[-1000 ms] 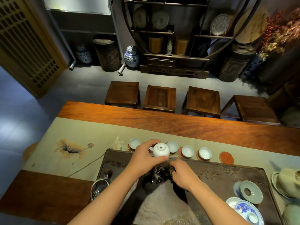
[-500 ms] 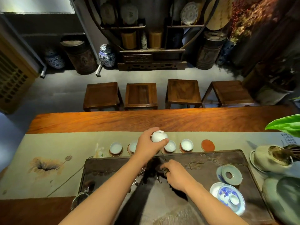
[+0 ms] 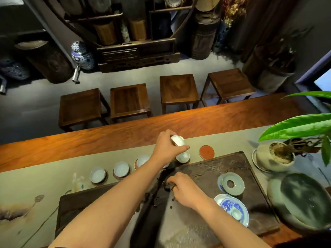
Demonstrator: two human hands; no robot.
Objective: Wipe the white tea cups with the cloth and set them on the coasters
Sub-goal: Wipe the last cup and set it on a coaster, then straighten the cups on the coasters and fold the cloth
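My left hand [image 3: 167, 147] holds a white tea cup [image 3: 177, 141] tilted on its side, above the row of cups on the runner. Just below it another white cup [image 3: 183, 157] sits on a coaster. Further left, three more cups [image 3: 121, 169] stand on coasters, one partly hidden by my forearm. One round red coaster [image 3: 206, 151] lies bare to the right of my left hand. My right hand [image 3: 183, 189] rests on the dark cloth [image 3: 159, 199] spread over the tea tray, fingers bunched on its edge.
The dark carved tea tray [image 3: 232, 165] carries a celadon lid [image 3: 232, 184] and a blue-and-white gaiwan [image 3: 233, 209]. A potted plant [image 3: 275, 156] and a dark bowl [image 3: 304, 199] stand at the right. Several wooden stools [image 3: 179, 90] line the table's far side.
My left hand carried the cup rightward along the row toward the bare red coaster and tipped it sideways. My right hand stayed on the cloth. The camera swung right.
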